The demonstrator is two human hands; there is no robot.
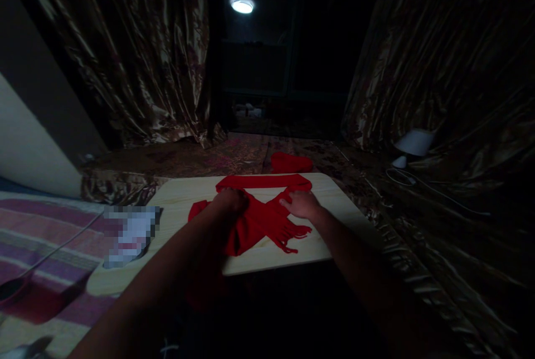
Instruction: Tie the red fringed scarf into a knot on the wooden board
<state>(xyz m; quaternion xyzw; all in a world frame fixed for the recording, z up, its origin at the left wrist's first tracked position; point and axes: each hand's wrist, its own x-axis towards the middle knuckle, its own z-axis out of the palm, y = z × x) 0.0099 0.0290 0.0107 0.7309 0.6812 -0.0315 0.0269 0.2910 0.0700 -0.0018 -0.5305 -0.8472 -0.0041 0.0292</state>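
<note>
Print: flat whitish item (134,236) with reddish patch, pixelated, unreadable | Left hand (234,198): knuckles up, fingers curled over red fringed fabric scarf (261,215), grip cannot be told | Right hand (303,204): partly open, thumb apart, at scarf's right band | Scarf: crossed flat on pale wood-grain tabletop (181,194)

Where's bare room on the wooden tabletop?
Wooden tabletop: right side, between right hand and right edge; far-left patch, between red fringed scarf and pixelated item. Crowded: the middle, with the scarf, left hand and right hand.
</note>
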